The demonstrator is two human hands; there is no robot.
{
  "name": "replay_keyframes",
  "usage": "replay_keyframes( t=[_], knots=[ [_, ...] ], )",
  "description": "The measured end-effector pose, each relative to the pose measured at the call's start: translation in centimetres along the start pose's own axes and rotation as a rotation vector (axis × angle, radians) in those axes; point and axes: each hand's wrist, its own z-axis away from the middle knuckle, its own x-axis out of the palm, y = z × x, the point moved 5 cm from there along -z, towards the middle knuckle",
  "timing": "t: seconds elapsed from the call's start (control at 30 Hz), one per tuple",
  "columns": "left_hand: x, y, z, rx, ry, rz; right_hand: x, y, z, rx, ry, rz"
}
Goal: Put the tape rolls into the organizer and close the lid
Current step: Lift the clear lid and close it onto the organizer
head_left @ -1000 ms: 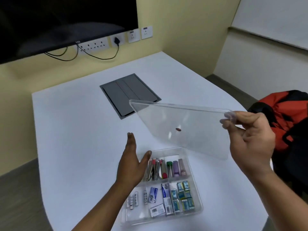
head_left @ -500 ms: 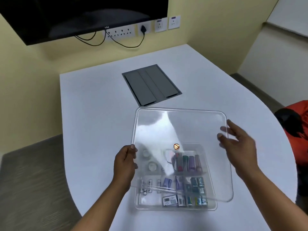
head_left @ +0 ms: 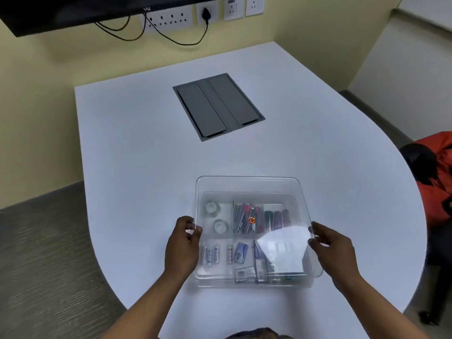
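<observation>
Both my hands grip the clear lid [head_left: 249, 189] by its side edges: left hand [head_left: 182, 245] on its left edge, right hand [head_left: 331, 248] on its right edge, fingers curled over the rim. The lid sits over the organizer [head_left: 254, 282] between my hands; cannot tell if fully seated. Two tape rolls [head_left: 216, 217] lie in the compartment just beyond my left fingertips. Organizer rests on the white table [head_left: 137, 167].
</observation>
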Motion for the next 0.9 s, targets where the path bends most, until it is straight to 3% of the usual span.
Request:
replay_keyframes(
  t=[0.4,0.73,0.9],
  knots=[
    [1.1,-3.2,0.2,-0.043,-0.064,-0.159,1.6,3.9,0.3,0.118,-0.047,0.022],
    [1.4,-4.4,-1.0,-0.224,-0.092,0.037,2.8,4.1,-0.6,0.181,-0.074,-0.065],
    [1.9,-3.7,-3.0,-0.229,-0.101,0.097,2.9,3.5,-2.2,0.159,-0.071,-0.025]
  ],
)
